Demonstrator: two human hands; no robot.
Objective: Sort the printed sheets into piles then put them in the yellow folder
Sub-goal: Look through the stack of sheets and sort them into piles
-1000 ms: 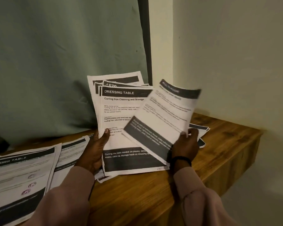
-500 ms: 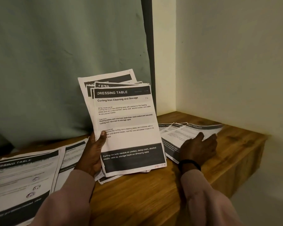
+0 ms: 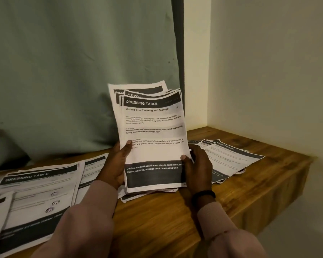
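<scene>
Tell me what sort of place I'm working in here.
Probably a room in a home, in a corner: a wooden table sits against a pale plastered wall, with a green curtain hanging behind it. Printed sheets lie in piles on the wood. No office fittings show.

A home setting is suggested: a wooden table (image 3: 259, 175) is tucked into a corner of plain cream walls (image 3: 268, 62), a green curtain (image 3: 73, 62) is hung behind, and printed sheets (image 3: 39, 198) are spread across it in dim light.
</scene>
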